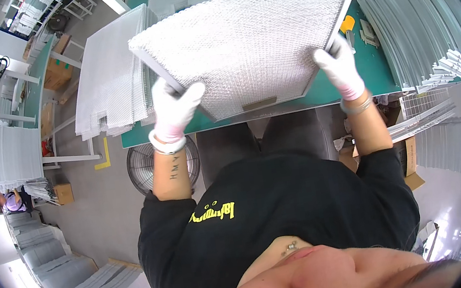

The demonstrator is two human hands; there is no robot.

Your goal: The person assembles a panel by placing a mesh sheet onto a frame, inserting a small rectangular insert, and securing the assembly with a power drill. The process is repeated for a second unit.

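Both gloved grips, left hand point(175, 109) and right hand point(339, 69), clamped on framed, quilted metal-mesh panel point(243, 43).

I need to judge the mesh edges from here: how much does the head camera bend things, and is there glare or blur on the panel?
Head view: strong fisheye, so the green table edge and side racks curve toward the dark rim; the mesh filter panel between the left hand and right hand is sharp, evenly lit, bright but not washed out; no motion blur.

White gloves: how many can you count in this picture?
2: left glove grips the mesh panel's left edge, right glove its right edge. None hidden, apparently.
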